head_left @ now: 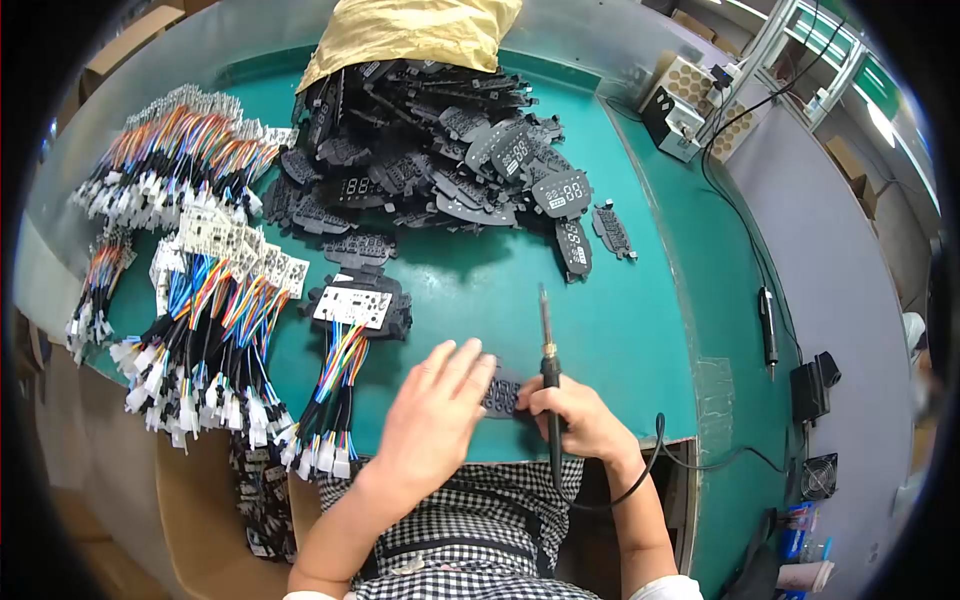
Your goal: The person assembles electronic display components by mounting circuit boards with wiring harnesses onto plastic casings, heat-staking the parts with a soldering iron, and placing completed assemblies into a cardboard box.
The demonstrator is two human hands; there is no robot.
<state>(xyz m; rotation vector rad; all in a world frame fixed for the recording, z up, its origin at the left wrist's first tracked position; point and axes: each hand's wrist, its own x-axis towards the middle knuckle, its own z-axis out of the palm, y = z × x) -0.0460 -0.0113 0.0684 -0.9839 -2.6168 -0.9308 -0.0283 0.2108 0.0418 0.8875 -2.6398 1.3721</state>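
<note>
My right hand [581, 415] is wrapped round a soldering iron [553, 420], whose tip points up and away from me. The thumb and finger of that hand also touch the right end of a black plastic display panel [500, 397] lying at the table's front edge. My left hand [433, 415] is open, fingers stretched out and lying over the panel's left side, which hides part of it. Left of that hand, a white circuit board [353, 307] with coloured wires rests on another black panel [402, 318].
A large heap of black panels [420, 150] spills from a yellow bag [410, 35] at the back. Bundles of wired white boards [240, 245] fill the left side. A screwdriver-like black tool [768, 330], cables and a small fan [819, 477] are on the right.
</note>
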